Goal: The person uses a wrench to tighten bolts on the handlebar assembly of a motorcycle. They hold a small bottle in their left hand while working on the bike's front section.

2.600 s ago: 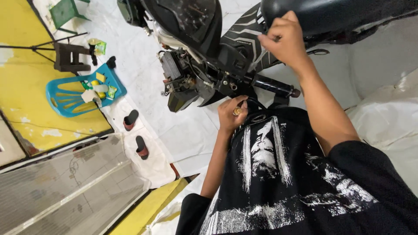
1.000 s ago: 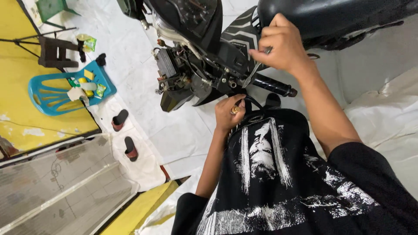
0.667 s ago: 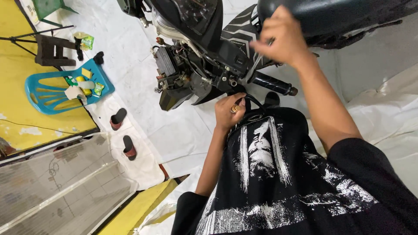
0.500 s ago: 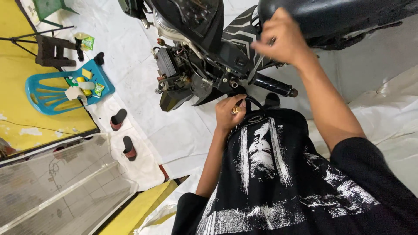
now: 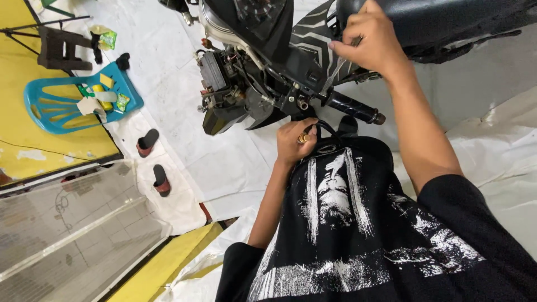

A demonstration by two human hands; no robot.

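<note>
Motorbike (image 5: pixel 263 72) parts fill the far middle of the view, but the top edge cuts most of the bike off, so only its open engine side and a dark seat (image 5: pixel 447 17) show. Its long body runs left to right, with the seat on the right. A dark peg (image 5: pixel 353 108) sticks out low and points right and a little nearer.

The right hand (image 5: pixel 366 42) is closed on something thin beside a striped panel (image 5: pixel 319 50). The fingers hide it, so I cannot tell what it is. The left hand (image 5: pixel 296 142) is curled shut just under the engine, around a dark loop (image 5: pixel 327 128) and a small gold bit. That bit is too small to make out.

A black shirt (image 5: pixel 358 229) hides the floor below the hands. Far left, a blue chair (image 5: pixel 72 100) lies tipped over with small packs on it. Two sandals (image 5: pixel 154 159) lie near it on the white sheet (image 5: pixel 184 134).
</note>
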